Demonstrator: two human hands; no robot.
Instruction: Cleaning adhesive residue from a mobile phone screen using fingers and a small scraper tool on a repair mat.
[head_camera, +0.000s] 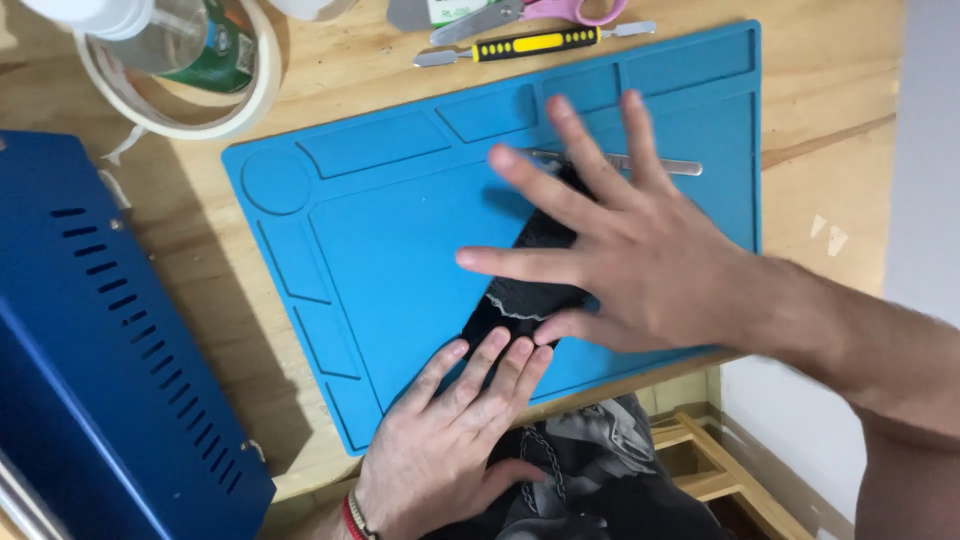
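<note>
A flat black device lies on a blue silicone work mat, mostly covered by my hands. My right hand is spread flat over it, fingers apart, pressing down on its upper part. My left hand rests at the mat's near edge with its fingertips touching the device's lower end. A thin metal pry tool lies on the mat just beyond my right fingers.
A blue metal box with vent slots stands at the left. At the table's far edge lie a roll of white tape, a clear bottle, a yellow-and-black spudger and pink-handled scissors.
</note>
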